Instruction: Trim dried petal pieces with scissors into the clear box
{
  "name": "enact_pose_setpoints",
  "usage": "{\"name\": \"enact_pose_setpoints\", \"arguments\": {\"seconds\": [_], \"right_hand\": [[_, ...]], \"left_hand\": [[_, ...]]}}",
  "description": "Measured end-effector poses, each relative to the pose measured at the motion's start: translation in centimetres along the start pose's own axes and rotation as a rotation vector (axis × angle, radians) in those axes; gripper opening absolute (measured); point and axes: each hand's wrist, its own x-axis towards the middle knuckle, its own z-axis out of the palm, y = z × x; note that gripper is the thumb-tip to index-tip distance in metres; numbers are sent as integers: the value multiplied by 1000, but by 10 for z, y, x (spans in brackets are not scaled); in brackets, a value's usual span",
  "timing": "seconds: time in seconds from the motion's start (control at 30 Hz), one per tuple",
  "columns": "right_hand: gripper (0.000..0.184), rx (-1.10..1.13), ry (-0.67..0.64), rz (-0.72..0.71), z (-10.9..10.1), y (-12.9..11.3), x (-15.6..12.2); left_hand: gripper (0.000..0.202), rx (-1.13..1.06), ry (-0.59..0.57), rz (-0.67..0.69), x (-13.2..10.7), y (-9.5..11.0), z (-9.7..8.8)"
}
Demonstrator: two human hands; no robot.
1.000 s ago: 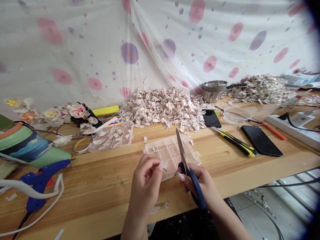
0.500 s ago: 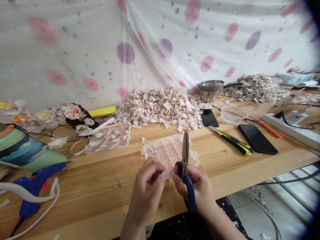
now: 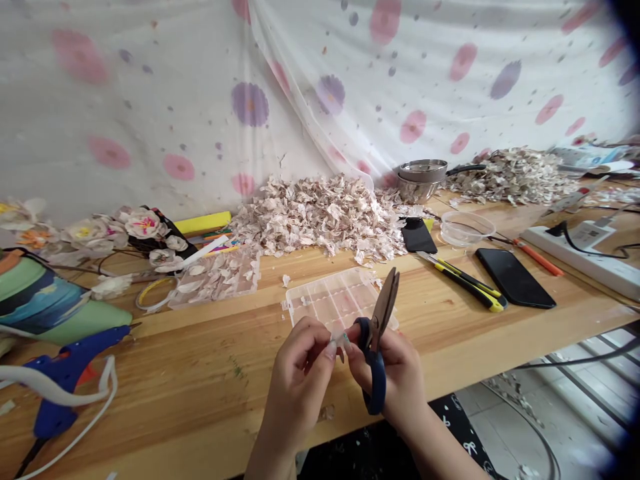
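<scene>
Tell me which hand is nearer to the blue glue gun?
Left. The left hand, pinching a pale scrap, has the blue glue gun off to its left. The right hand, holding the scissors, is farther away, on the left hand's other side.

Your left hand [image 3: 297,380] and right hand [image 3: 393,380] are working just in front of the compartment box [image 3: 320,300], with the scissors [image 3: 376,347] sitting in your right hand. On the workbench [image 3: 175,360], a second compartment box [image 3: 215,280] is lying to the left, and the hot glue gun [image 3: 70,373] is lying nearer you and further left. The petal heap [image 3: 310,217] is rising behind both boxes, and the steel bowls [image 3: 417,180] are standing behind its right end. To the right, the utility knife [image 3: 465,283], phone [image 3: 515,279] and power strip [image 3: 590,267] are lying side by side, with the curtain [image 3: 150,100] hanging behind everything.
</scene>
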Motion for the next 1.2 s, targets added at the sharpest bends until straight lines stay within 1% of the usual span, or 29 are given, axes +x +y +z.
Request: {"name": "enact_pose_setpoints", "arguments": {"seconds": [0.07,0.13,0.2,0.23,0.3,0.37,0.47,0.53,0.63,0.9,1.07,1.2], "right_hand": [[7,115,-21,81,-2,5,-2],[20,291,-80,180,-4,11,-4],[36,448,-186,246,-5,14,-7],[46,495,-244,253,-5,15,-9],[61,514,-350,231,-4,13,-12],[66,479,-445,207,-2,9,-14],[56,431,-567,225,1,2,-15],[51,412,-596,260,1,-3,-16],[51,398,-590,326,1,-8,-15],[54,489,-624,394,0,-12,-9],[55,518,-628,423,0,-11,-9],[55,498,-629,413,0,-8,-9]], "left_hand": [[19,10,71,46,1,3,0],[17,51,205,129,2,7,-2],[13,116,354,228,4,12,-3],[11,144,417,264,5,15,-4],[9,180,494,300,6,20,-4],[9,202,527,312,7,24,-3],[8,248,564,336,7,28,1],[8,272,569,340,7,29,2],[9,283,550,329,7,28,4],[8,218,505,310,7,26,4],[9,204,495,292,8,25,4],[10,197,493,292,8,25,4]]}}
